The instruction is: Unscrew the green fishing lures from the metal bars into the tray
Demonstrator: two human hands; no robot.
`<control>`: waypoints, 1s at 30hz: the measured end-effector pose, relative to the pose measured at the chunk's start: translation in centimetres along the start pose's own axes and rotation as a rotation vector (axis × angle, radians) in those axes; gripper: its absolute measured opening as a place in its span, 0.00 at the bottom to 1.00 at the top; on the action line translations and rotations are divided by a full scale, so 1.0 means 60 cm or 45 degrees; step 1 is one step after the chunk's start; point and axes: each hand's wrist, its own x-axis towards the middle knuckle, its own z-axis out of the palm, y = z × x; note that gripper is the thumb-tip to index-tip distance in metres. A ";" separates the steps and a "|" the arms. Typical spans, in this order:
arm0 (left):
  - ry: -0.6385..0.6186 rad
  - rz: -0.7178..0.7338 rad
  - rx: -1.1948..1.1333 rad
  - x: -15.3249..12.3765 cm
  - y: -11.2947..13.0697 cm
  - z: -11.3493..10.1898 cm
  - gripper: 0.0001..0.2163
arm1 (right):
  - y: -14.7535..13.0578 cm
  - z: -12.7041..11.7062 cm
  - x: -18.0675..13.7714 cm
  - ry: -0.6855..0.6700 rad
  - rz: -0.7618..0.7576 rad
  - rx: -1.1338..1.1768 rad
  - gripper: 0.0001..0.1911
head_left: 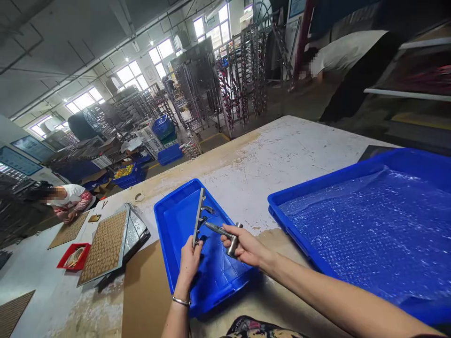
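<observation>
The left hand has its grip closed around the lower end of a narrow metal strip, thumb and fingers pinching it so that it slants upward over the smaller blue tray. Small dark pieces stick out from the strip's right side. The right hand has its grip wrapped around a metal tool with a thick cylindrical part and a tapered grey end; that end points at the strip, close to the dark pieces (whether it touches them, I cannot tell). A bracelet circles the left wrist.

The smaller tray sits on the tabletop, partly beside a sheet of brown cardboard. To its right stands a larger blue tray, lined with clear, shiny plastic. On the left, a brown patterned panel lies tilted next to a red container, and a tape-like ring rests farther back. At the far left, a co-worker bends over another patterned panel.
</observation>
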 end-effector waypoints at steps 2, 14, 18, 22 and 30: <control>0.015 0.032 -0.048 -0.003 0.001 0.003 0.15 | -0.005 0.016 -0.003 -0.086 0.348 0.517 0.14; 0.005 0.058 -0.117 0.000 -0.027 0.019 0.16 | 0.013 0.029 -0.020 0.067 -0.452 -0.222 0.16; 0.103 0.067 -0.197 0.000 -0.018 0.018 0.16 | 0.011 0.047 -0.030 0.018 0.175 0.312 0.11; 0.132 0.096 -0.283 -0.008 -0.004 0.024 0.17 | -0.002 0.068 -0.037 -0.053 0.665 1.031 0.14; 0.274 0.125 -0.354 -0.016 -0.014 0.045 0.12 | 0.016 0.065 -0.045 -0.119 0.728 1.260 0.13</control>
